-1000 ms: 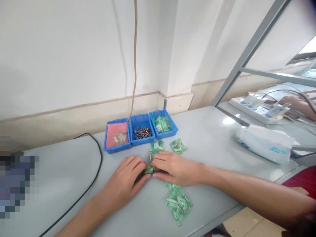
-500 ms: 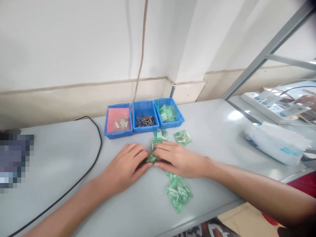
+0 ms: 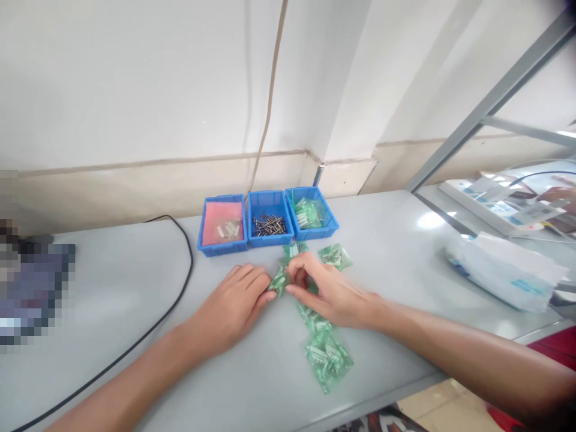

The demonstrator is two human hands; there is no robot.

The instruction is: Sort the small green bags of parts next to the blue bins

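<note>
A small green plastic bag [image 3: 279, 281] with pale and metal pieces inside is between my hands, just above or on the table. My left hand [image 3: 238, 297] pinches its left edge between thumb and fingers. On the other side my right hand [image 3: 330, 291] has its fingers curled, thumb and fingertips closed at the bag's right edge. Several filled green bags lie around: one bag [image 3: 335, 256] beyond my right hand, another bag [image 3: 329, 360] nearer the table's front edge, and others partly hidden by my right hand.
Behind stand three blue bins: a left bin [image 3: 222, 249] with pink lining and white pieces, a middle bin [image 3: 270, 241] of screws, a right bin [image 3: 317, 232] with green bags. A black cable [image 3: 189, 264] crosses the left; a white package [image 3: 508, 273] lies right.
My right hand has lifted slightly and curled its fingers, so more of the green bag shows between my hands. My left hand stays at its edge. The view has shifted slightly.
</note>
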